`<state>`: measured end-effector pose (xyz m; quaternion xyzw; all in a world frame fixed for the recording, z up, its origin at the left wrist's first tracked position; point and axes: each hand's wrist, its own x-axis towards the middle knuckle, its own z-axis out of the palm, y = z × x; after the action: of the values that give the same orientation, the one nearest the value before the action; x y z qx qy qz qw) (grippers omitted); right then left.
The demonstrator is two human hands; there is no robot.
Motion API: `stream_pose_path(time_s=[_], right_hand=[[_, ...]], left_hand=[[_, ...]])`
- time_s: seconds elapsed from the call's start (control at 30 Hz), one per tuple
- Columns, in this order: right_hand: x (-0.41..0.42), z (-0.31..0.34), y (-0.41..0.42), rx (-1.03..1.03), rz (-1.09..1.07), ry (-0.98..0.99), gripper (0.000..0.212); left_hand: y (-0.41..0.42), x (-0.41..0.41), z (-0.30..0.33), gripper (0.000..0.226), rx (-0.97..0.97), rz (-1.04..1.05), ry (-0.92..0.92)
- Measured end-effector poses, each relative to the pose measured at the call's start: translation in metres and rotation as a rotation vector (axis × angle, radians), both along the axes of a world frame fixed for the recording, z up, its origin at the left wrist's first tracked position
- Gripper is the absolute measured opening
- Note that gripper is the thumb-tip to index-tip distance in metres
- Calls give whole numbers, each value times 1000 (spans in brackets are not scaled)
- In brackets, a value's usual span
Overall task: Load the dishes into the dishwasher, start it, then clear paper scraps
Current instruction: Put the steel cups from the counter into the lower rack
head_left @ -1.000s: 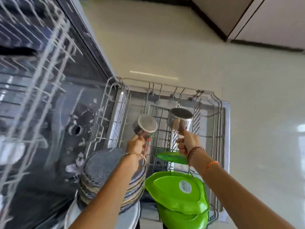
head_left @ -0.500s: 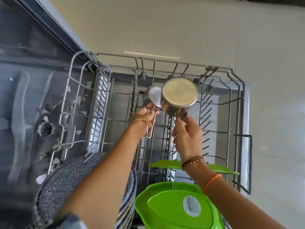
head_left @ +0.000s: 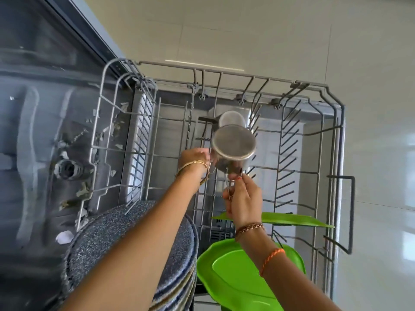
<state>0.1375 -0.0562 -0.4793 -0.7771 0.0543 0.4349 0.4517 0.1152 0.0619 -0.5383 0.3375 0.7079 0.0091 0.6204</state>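
- Pale tiled floor (head_left: 280,37) lay under the pulled-out dishwasher rack (head_left: 336,153).
- Right hand (head_left: 243,198) pinched 1 steel cup (head_left: 233,144) by its handle, bottom up.
- Left hand (head_left: 194,159) was beside it, fingers hidden, so couldn't tell.

No text, label, brand, number or sign can be read anywhere in this view.
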Motion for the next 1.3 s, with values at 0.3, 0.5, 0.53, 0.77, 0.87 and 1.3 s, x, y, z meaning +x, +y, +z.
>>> stream_pose_path(time_s=[0.3,0.5,0.53,0.77,0.87,1.3], right_hand=[[-10,4,15,-279,175,292,28],[-24,4,19,-514,527,67,25],[-26,9,18,-543,608,-15,26],[-45,24,15,-561,1019,-272,29],[-52,25,10,-471,1137,-337,35],[-40,2,-45,-244,980,-1063,34]], left_hand=[[0,-39,38,31,7,-119,1],[-8,-36,47,45,132,-471,76],[-9,-34,44,44,134,-478,81],[-17,-38,31,24,166,-605,144],[-25,-43,31,32,118,-504,83],[-56,-59,5,50,144,-552,142]])
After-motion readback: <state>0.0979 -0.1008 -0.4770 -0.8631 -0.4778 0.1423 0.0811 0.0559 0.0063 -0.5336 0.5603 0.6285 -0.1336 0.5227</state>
